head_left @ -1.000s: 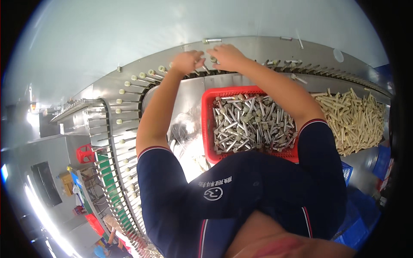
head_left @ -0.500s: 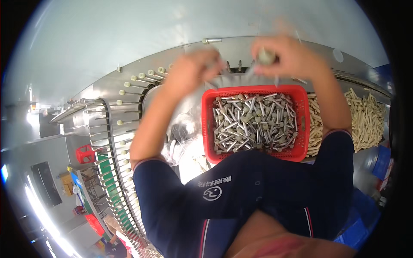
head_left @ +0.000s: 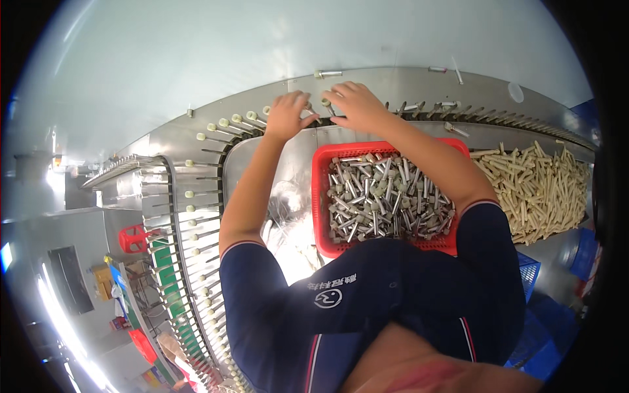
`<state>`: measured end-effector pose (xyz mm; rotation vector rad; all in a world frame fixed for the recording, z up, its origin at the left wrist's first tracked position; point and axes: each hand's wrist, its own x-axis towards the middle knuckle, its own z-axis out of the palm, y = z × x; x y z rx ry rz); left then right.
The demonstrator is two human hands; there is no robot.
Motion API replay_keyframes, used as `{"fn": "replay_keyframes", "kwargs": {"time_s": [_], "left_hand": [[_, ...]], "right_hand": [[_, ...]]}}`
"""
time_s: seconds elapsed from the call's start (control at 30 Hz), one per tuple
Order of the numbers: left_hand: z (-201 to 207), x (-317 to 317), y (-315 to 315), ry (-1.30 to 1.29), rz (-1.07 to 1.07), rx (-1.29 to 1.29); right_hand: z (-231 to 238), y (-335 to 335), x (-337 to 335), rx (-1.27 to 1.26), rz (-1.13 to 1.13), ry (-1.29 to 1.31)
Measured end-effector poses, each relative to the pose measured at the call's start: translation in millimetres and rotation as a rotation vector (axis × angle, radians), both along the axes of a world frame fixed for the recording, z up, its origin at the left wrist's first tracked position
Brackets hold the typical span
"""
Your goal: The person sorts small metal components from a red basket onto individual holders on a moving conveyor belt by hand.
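My left hand (head_left: pixel 286 116) is over the curved chain track, its thumb and fingers closed around a slim metal tube with a pale greenish cap (head_left: pixel 308 107). Just to the right, my right hand (head_left: pixel 359 109) pinches another capped metal tube (head_left: pixel 327 103) at the same track; its lower end is partly hidden by the thumb. Nearer me stands a red plastic basket (head_left: pixel 317 196) filled with loose capped metal tubes (head_left: pixel 377 196). Along the track to the left, several capped tubes (head_left: pixel 237 119) sit on the holder pins.
Bare holder pins (head_left: pixel 504 114) line the track on the right. A heap of cream-coloured sticks (head_left: pixel 540 190) lies right of the basket. Loose tubes (head_left: pixel 329 74) rest on the metal ledge behind the track. Blue crates (head_left: pixel 534 337) stand at lower right.
Both hands have come down to the track and closer together; the right moved left. Before, they were blurred and higher, with a capped tube in the right hand.
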<state>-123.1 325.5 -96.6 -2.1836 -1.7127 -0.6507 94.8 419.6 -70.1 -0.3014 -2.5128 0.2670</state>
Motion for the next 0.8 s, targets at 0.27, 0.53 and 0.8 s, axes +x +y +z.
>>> {"fn": "replay_keyframes", "kwargs": {"time_s": [0.27, 0.53, 0.8], "left_hand": [[59, 17, 40, -0.148, 0.161, 0.109], [74, 91, -103, -0.69, -0.125, -0.486], [-13, 7, -108, -0.165, 0.11, -0.047]], "right_hand": [[56, 55, -2, -0.392, -0.073, 0.165], [47, -58, 125, -0.448, 0.253, -0.502], [-22, -44, 98, -0.015, 0.094, -0.113]]}}
